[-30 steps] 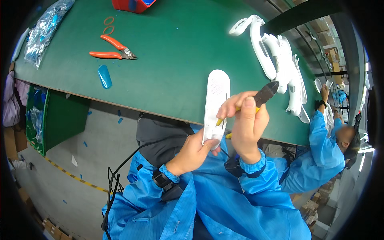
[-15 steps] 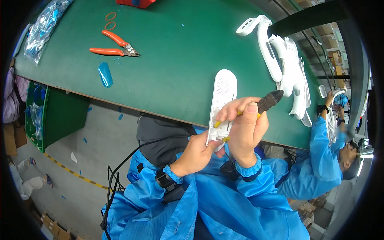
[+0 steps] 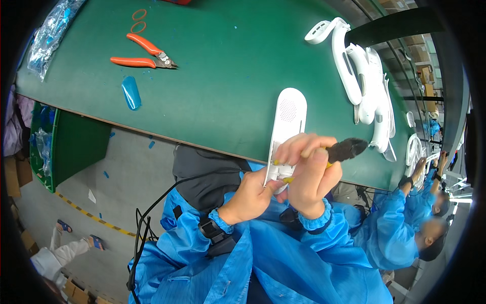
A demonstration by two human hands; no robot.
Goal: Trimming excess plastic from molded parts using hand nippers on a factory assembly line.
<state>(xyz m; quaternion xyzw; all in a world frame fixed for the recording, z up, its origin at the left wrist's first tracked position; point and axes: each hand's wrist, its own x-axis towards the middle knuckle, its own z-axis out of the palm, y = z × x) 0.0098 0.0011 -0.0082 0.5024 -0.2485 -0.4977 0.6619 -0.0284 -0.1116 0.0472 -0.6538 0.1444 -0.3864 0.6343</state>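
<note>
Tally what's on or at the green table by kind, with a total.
Orange-handled cutters: 1
Orange rings: 2
Blue plastic piece: 1
Long white panel, held: 1
Black-and-yellow hand tool, held: 1
White parts pile: 1, pieces not separable
Clear bags heap: 1
Total: 8

Lower end of white oblong housing (image 3: 286,126) hidden behind our right hand (image 3: 309,175) and left hand (image 3: 250,195); we cannot tell what sits there. Shaft and tip of yellow-and-black screwdriver (image 3: 344,150) buried in our right fist, contact point unseen. Far left of housing, clear plastic bags (image 3: 48,35) cut by picture's rim, contents unreadable. Right of housing, pile of white curved shells (image 3: 367,81) overlaps; count unclear. Co-worker's hands (image 3: 420,167) beyond pile too small to read.
</note>
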